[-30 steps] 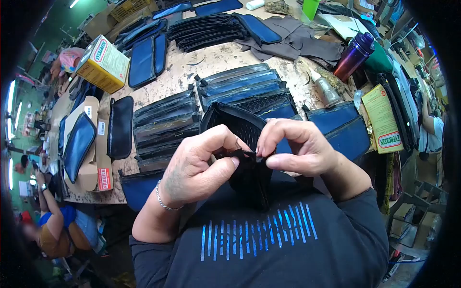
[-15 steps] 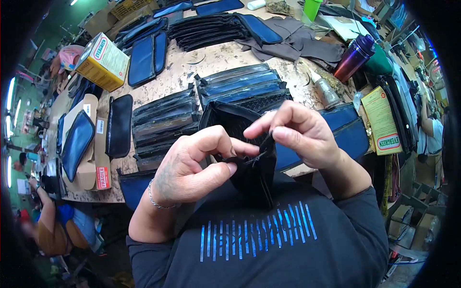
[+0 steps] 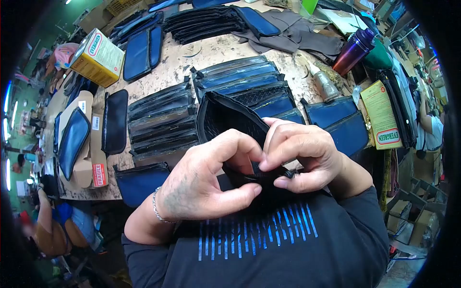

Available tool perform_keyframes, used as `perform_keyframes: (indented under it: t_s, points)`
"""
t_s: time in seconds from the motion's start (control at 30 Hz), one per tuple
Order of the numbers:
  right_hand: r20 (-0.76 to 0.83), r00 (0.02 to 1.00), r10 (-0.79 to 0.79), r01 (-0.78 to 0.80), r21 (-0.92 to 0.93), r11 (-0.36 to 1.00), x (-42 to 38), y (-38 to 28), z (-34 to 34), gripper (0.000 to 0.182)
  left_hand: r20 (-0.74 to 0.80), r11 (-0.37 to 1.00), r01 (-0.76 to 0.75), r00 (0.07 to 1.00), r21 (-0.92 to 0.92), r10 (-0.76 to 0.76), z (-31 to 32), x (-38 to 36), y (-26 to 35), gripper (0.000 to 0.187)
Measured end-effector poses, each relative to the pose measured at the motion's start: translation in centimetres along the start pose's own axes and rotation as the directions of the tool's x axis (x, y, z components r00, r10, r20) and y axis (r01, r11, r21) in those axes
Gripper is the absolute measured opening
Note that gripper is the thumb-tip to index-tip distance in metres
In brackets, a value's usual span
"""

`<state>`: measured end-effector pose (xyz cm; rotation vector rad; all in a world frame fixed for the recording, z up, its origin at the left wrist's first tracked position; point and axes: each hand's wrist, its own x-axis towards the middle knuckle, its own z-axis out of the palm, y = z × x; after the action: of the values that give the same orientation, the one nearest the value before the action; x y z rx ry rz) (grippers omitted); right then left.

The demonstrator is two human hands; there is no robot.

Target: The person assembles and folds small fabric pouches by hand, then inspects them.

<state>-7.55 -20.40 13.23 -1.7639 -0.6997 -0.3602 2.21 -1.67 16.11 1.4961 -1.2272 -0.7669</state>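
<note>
Head view: looks down on a person's two hands working close together above a dark shirt (image 3: 259, 266) with blue stripes.
Left hand (image 3: 199, 180): thumb and forefinger are spread apart, wider than half a second ago, the forefinger tip close by the right fingertips; what the hidden fingers grip cannot be told.
Right hand (image 3: 307, 153): sits lower than it did; thumb and bent fingers look to be pinching the black edge, a dark end showing beside the thumb.
Pouch (image 3: 228, 113): held between the hands before the chest, its mouth gaping upward; the stretch of edge lifted half a second ago is down.
Change: with the hands drawn in from their wider spacing, the work now seems centred on one short part of the rim.
Panels (image 3: 161, 117): lie in layered rows on the bench (image 3: 170, 69), just past the pouch.
Bottle (image 3: 326, 86): white-tipped, on the right, near the purple flask (image 3: 355, 50).
Stack (image 3: 206, 24): black layers at the far side, beside grey cloth (image 3: 288, 31).
</note>
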Motion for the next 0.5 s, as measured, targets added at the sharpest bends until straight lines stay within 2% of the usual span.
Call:
perform_keyframes:
  t_s: [0.03, 0.1, 0.13, 0.17, 0.23, 0.27, 0.3, 0.33, 0.4, 0.43, 0.5]
  points:
    - [0.001, 1.000, -0.001, 0.001, 0.001, 1.000, -0.1, -0.1, 0.1, 0.028, -0.001, 1.000, 0.001, 1.000, 0.001, -0.001, 0.1, -0.1, 0.0, 0.029]
    - [-0.057, 0.990, 0.131, -0.133, -0.030, 0.991, -0.5, -0.4, 0.5, 0.035, -0.042, 0.997, 0.065, 0.997, 0.044, -0.063, 0.2, -0.1, 0.2, 0.038]
    - [-0.069, 0.987, 0.143, -0.148, -0.075, 0.986, -0.5, -0.4, 0.6, 0.037, -0.103, 0.991, 0.131, 0.986, 0.024, -0.128, 0.5, -0.2, 0.5, 0.035]
    - [-0.069, 0.987, 0.142, -0.147, -0.076, 0.986, -0.7, -0.3, 0.8, 0.037, -0.103, 0.991, 0.130, 0.987, 0.024, -0.126, 0.4, -0.3, 0.2, 0.035]
    - [-0.176, 0.969, 0.175, -0.172, 0.029, 0.985, -1.0, -0.2, 1.3, 0.028, -0.031, 0.946, -0.120, 0.990, 0.301, 0.135, 0.1, -0.4, -0.5, 0.027]
    - [-0.176, 0.969, 0.176, -0.174, 0.028, 0.984, -0.9, -0.2, 1.2, 0.028, -0.090, 0.926, -0.126, 0.982, 0.356, 0.168, 0.6, -0.5, -0.1, 0.021]
    - [-0.134, 0.984, 0.118, -0.122, -0.018, 0.992, -0.9, -0.2, 0.9, 0.022, -0.054, 0.862, -0.260, 0.948, 0.435, 0.313, 0.7, -0.6, -0.6, 0.022]
    - [-0.090, 0.994, 0.063, -0.068, -0.063, 0.996, -0.9, -0.2, 0.6, 0.017, -0.006, 0.808, -0.367, 0.909, 0.462, 0.416, 0.6, -0.6, -1.2, 0.022]
    - [-0.046, 0.998, 0.052, -0.055, -0.060, 0.997, -1.1, -0.1, 0.4, 0.014, 0.056, 0.703, -0.532, 0.814, 0.472, 0.578, 0.8, -0.8, -2.6, 0.023]
    - [0.001, 0.999, 0.037, -0.037, -0.057, 0.998, -1.2, -0.1, 0.4, 0.011, 0.056, 0.707, -0.530, 0.816, 0.468, 0.575, 0.9, -0.9, -2.9, 0.023]
    - [-0.018, 0.999, 0.049, -0.050, -0.067, 0.997, -1.3, -0.4, 0.7, 0.009, 0.139, 0.581, -0.622, 0.736, 0.525, 0.663, 1.0, -1.1, -3.3, 0.024]
